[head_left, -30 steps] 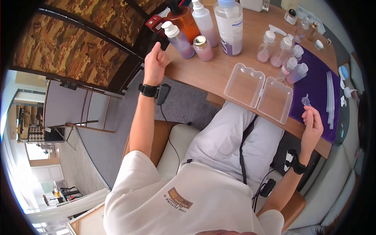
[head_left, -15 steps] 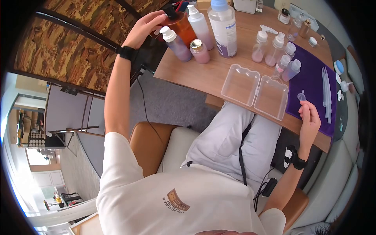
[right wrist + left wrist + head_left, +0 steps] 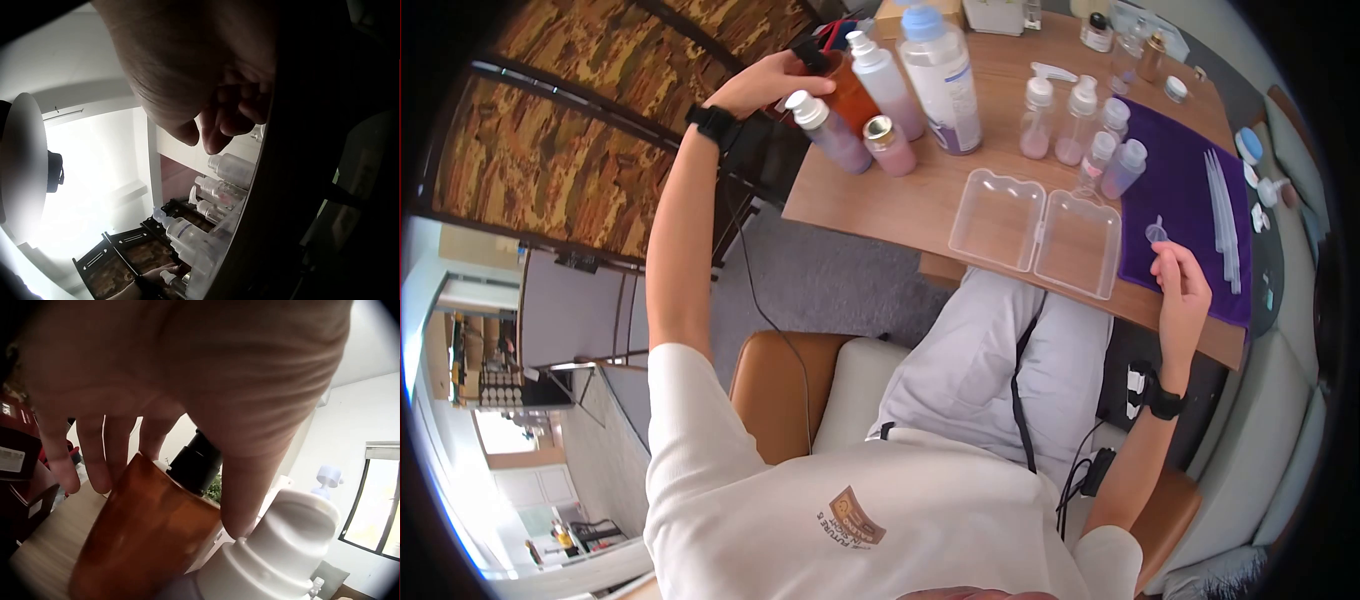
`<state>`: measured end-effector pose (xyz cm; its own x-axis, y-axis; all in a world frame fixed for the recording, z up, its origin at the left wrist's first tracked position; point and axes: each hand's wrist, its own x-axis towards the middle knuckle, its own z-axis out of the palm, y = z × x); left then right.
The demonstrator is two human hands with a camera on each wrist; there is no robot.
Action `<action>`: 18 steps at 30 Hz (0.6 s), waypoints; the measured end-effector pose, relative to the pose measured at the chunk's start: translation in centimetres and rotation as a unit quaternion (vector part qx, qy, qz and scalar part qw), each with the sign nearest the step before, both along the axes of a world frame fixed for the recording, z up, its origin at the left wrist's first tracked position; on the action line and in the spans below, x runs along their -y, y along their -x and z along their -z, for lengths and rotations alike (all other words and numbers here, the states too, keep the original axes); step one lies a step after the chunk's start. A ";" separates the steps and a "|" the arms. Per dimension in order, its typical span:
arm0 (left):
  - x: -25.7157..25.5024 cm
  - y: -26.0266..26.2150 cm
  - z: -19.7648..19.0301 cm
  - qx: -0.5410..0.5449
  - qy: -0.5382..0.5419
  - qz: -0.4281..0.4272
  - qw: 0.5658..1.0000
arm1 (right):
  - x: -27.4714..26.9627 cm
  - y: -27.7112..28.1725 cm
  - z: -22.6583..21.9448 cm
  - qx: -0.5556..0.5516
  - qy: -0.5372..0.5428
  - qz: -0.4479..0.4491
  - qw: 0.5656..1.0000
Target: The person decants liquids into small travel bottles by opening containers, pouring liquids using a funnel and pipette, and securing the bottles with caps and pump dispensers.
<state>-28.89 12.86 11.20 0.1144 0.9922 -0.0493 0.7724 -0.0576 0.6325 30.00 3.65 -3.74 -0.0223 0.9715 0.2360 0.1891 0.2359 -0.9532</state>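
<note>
While the amber bottle (image 3: 147,531) is standing toward the tabletop's (image 3: 850,205) left end, a white-topped pump bottle (image 3: 840,142) beside it is showing lilac contents and a small jar (image 3: 892,152) pink ones. Farther right, little bottles (image 3: 1035,135) are holding shallow pink liquid behind an opened clear case (image 3: 997,222). The left hand (image 3: 772,82) is spanning the amber bottle's black pump (image 3: 197,464), its grip spread, thumb well apart from the fingers; contact is staying unclear. The right hand (image 3: 1184,285) is curling loosely, thumb and forefinger slightly apart, just beside a small funnel (image 3: 1156,234) on the purple cloth (image 3: 1175,170).
</note>
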 end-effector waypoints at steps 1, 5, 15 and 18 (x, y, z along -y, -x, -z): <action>-0.8 0.4 0.1 -0.009 0.005 -0.001 1.000 | 0.0 -0.1 -0.1 -0.003 0.000 0.001 1.000; 0.2 -2.1 -0.6 0.052 -0.011 0.006 0.999 | 0.2 0.5 -0.7 -0.014 -0.006 0.004 1.000; 1.5 1.3 -2.5 0.037 -0.195 -0.157 0.967 | 0.2 0.4 -0.8 -0.007 -0.028 0.002 1.000; 4.1 1.8 -4.5 -0.040 -0.326 -0.229 0.916 | 0.4 0.6 -0.9 -0.006 -0.033 0.006 0.999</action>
<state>-30.65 8.75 15.73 -0.2996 0.7571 0.5806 0.8524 -0.0610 0.5193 29.42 3.30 -2.82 -0.0078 0.9541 0.2993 0.1804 0.2957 -0.9381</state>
